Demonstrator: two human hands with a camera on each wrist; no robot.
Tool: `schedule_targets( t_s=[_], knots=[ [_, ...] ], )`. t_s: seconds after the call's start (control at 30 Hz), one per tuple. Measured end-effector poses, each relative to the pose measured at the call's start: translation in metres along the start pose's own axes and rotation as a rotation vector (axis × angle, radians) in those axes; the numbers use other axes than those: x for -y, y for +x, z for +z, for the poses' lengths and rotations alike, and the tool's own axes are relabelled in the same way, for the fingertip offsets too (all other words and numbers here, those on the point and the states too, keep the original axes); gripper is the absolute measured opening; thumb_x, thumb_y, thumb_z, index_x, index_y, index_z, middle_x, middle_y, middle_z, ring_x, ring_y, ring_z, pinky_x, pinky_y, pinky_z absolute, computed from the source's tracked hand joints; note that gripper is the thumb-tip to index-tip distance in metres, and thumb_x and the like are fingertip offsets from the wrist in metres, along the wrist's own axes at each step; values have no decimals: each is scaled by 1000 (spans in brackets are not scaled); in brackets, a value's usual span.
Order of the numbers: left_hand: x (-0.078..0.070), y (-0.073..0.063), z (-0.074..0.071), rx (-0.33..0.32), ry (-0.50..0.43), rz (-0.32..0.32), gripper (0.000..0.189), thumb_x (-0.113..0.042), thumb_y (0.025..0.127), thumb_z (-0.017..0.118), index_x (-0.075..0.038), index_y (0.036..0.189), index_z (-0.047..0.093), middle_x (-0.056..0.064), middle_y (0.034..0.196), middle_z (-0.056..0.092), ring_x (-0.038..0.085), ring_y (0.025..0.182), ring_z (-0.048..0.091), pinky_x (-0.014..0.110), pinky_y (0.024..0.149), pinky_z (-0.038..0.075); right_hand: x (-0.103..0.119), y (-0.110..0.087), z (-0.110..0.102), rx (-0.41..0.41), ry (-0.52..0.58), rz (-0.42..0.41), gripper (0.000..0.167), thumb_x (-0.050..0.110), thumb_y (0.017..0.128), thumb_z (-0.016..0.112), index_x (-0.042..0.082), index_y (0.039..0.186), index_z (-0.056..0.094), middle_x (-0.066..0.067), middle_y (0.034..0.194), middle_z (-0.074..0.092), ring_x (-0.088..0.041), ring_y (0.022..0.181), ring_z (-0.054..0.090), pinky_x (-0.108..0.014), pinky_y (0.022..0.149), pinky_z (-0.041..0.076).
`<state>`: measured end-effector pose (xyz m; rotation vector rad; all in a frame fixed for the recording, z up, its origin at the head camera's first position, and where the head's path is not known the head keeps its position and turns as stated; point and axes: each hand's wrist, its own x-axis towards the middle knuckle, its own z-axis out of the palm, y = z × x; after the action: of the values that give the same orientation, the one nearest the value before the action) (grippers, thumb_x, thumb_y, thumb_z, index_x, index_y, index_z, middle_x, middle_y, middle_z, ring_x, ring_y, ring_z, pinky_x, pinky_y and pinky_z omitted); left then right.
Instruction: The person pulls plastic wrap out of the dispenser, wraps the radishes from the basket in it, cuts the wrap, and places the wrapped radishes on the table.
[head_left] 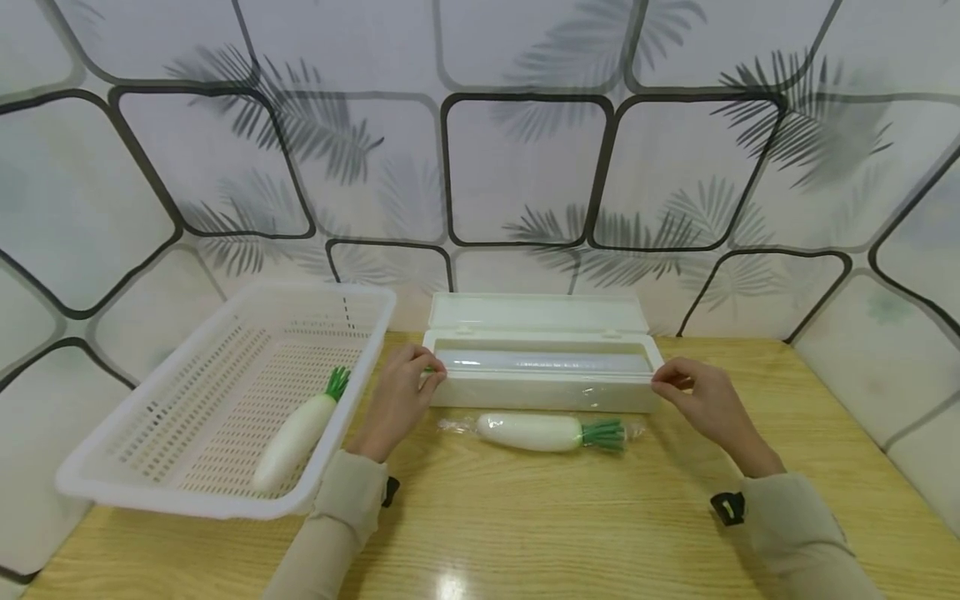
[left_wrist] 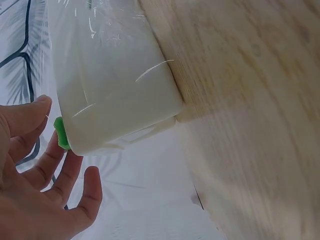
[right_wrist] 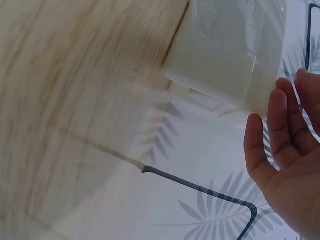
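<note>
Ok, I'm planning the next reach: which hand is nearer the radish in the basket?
Left. The left hand is at the left end of the white box, just right of the basket holding the radish; the right hand is farther off, at the box's right end.

The white box (left_wrist: 135,112) is cropped by the top edge in both wrist views. The left hand (left_wrist: 40,187) is cut off at its view's left edge, the right hand (right_wrist: 295,165) at its right. The clear film (right_wrist: 215,22) has an outline too faint to trace.
</note>
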<state>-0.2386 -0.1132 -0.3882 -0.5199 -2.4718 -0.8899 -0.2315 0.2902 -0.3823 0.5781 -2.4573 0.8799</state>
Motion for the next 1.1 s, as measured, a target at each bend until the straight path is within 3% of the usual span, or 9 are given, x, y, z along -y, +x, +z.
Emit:
schedule_targets(
  t_s=[0.37,0.63,0.87,1.1],
  knots=[
    [1,2,1,10,14,-43,5,-1,93,71,0,88,72,13,102,64,34,104,57,47,90,50,4,2,0,20,-13,70,10,-7,88,73,1,84,69,-3,78,68,-11,69,61,-23,63,51],
    [1,2,2,9,22,-48,4,-1,93,72,0,89,72,14,102,64,35,103,57,47,87,50,3,2,1,7,7,86,11,-9,87,72,1,83,67,-4,77,67,-3,68,56,-18,63,48],
    [1,0,0,-10,6,-19,3,0,89,75,0,89,72,13,100,63,34,99,58,46,85,50,2,-1,-1,11,32,71,9,-8,88,73,1,86,70,-5,80,69,1,72,57,-14,66,48],
    [-1,-5,-3,-26,11,25,6,2,87,76,-2,86,73,13,99,63,33,96,57,46,83,49,2,-3,-4,55,53,78,4,-3,90,73,1,88,71,-4,82,70,0,74,58,-18,66,49]
  ],
)
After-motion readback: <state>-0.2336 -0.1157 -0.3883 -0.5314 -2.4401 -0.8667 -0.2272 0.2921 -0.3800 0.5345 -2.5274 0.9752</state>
